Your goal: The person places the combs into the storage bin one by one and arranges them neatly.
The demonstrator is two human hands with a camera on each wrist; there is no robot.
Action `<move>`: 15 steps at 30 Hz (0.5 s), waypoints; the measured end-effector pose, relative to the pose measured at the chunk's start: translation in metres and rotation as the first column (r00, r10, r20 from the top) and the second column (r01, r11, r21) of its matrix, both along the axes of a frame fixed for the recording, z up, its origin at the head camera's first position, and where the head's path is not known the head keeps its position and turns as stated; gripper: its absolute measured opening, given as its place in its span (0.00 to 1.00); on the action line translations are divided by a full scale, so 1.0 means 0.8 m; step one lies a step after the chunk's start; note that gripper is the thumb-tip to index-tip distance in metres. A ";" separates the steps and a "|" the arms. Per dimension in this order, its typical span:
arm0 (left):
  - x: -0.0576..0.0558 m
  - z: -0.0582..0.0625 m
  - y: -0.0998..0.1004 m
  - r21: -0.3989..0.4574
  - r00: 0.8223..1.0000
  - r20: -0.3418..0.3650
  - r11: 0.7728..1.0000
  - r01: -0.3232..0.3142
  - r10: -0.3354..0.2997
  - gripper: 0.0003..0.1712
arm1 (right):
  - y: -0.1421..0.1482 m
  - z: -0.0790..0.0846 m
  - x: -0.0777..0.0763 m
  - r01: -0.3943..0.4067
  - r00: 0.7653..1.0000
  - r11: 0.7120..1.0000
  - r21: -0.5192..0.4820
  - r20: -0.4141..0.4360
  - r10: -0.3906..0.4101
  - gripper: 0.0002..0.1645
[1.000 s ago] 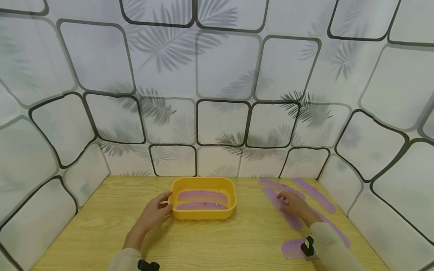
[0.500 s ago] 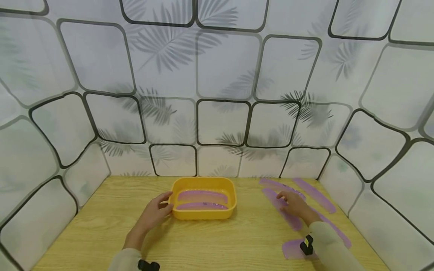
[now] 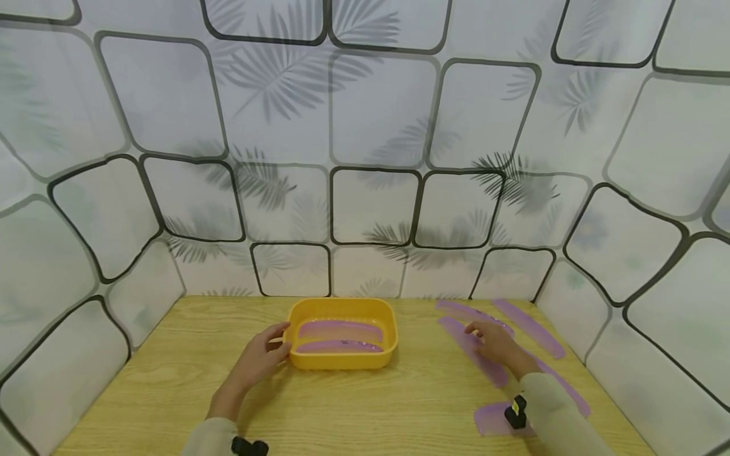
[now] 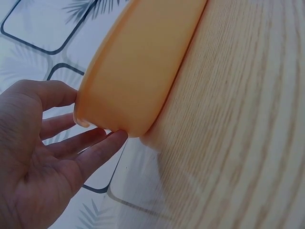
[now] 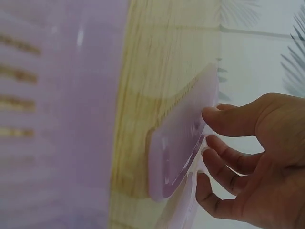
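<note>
A yellow plastic basin [image 3: 342, 362] stands on the table, with two purple combs [image 3: 340, 347] lying inside it. My left hand [image 3: 256, 362] holds its left end; in the left wrist view the thumb is at the rim and other fingertips touch the outer wall [image 4: 128, 71]. On the right, my right hand [image 3: 495, 345] pinches a purple comb [image 3: 492, 375] near its middle. Seen from the right wrist, the thumb rests on that comb [image 5: 183, 133], while the other fingers curl at its back edge.
More purple combs lie around the right hand: one [image 3: 527, 329] at the far right, one [image 3: 462, 308] behind, one [image 3: 573, 394] partly under the forearm and one [image 3: 492, 419] in front. Patterned cloth walls [image 3: 371, 209] enclose the wooden table [image 3: 365, 411] on three sides.
The far end of the comb under my right hand has shifted slightly left. The left hand and basin have stayed still.
</note>
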State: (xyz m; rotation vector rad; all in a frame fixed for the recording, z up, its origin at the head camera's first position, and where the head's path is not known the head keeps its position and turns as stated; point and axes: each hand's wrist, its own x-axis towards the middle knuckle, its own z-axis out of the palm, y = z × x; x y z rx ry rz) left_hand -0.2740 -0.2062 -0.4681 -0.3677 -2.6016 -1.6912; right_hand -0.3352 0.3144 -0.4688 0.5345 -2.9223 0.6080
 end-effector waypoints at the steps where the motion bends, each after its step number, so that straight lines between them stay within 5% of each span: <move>1: 0.000 0.000 0.000 0.000 1.000 0.000 1.000 0.001 -0.001 0.32 | 0.000 0.001 0.000 -0.002 1.000 1.000 0.006 -0.006 0.002 0.20; 15: -0.002 -0.001 -0.001 -0.009 1.000 -0.007 1.000 -0.007 0.007 0.31 | 0.000 0.009 0.002 -0.004 0.998 1.000 -0.006 0.055 0.005 0.20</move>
